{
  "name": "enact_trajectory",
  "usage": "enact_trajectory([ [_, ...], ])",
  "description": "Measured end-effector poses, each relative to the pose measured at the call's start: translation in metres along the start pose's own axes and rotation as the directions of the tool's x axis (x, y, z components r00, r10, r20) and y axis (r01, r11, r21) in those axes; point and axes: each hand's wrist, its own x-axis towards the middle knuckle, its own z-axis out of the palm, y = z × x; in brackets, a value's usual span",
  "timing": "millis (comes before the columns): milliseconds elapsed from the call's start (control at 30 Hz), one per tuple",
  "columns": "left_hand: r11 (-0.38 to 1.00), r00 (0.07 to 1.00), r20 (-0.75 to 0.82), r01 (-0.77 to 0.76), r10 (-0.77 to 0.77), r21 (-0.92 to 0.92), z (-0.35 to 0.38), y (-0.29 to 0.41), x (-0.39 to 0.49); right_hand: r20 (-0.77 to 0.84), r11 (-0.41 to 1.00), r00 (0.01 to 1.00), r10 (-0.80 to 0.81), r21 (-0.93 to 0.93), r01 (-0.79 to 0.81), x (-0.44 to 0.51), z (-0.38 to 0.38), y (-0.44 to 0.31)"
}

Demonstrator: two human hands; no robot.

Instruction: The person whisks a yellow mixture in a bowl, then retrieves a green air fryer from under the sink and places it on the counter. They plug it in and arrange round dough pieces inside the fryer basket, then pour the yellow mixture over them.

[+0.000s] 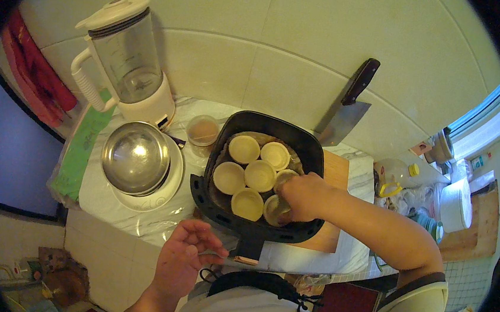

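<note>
A black air fryer basket [275, 122] holds several round, pale tart shells, such as the middle one [260, 175], on a brownish crumpled liner. Inside the basket's right side, my right hand [306, 196] has its fingers on a tart shell [275, 210] at the lower right; the fingertips are partly hidden, and another shell [286, 177] lies beside its knuckles. My left hand [191, 244] is raised left of the basket's handle [249, 248], fingers curled and apart, with nothing in it.
A wooden board [333, 199] lies under the basket. Left stand a blender [126, 69], a metal bowl [136, 157] on a white plate [171, 193], and a lidded clear cup [203, 132]. A cleaver [347, 115] is upright against the wall. Plastic containers [455, 205] stand at right.
</note>
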Motion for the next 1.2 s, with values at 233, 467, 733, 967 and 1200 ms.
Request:
enact_trajectory([
  [233, 0.994, 0.996, -0.079, 0.037, -0.029, 0.104, -0.01, -0.009, -0.006, -0.185, 1.0, 0.983, -0.018, -0.003, 0.018, 0.004, 0.001, 0.009],
  [467, 0.918, 0.994, -0.087, -0.023, 0.063, 0.396, -0.014, -0.018, -0.015, -0.2, 0.999, 0.979, -0.03, -0.037, 0.023, 0.021, 0.015, 0.011],
  [733, 0.902, 0.994, -0.065, -0.048, 0.084, 0.429, -0.013, -0.014, -0.017, -0.291, 0.996, 0.957, -0.012, 0.076, 0.035, 0.03, 0.002, -0.003],
  [967, 0.906, 0.998, -0.036, -0.034, 0.054, 0.421, -0.014, -0.018, -0.02, -0.156, 0.975, 0.986, 0.056, 0.221, -0.021, 0.029, -0.01, -0.017],
  [1200, 0.88, 0.994, -0.095, 0.004, 0.047, 0.474, -0.008, -0.02, -0.02, -0.102, 0.962, 0.992, 0.076, 0.271, -0.046, 0.043, 0.006, -0.011],
])
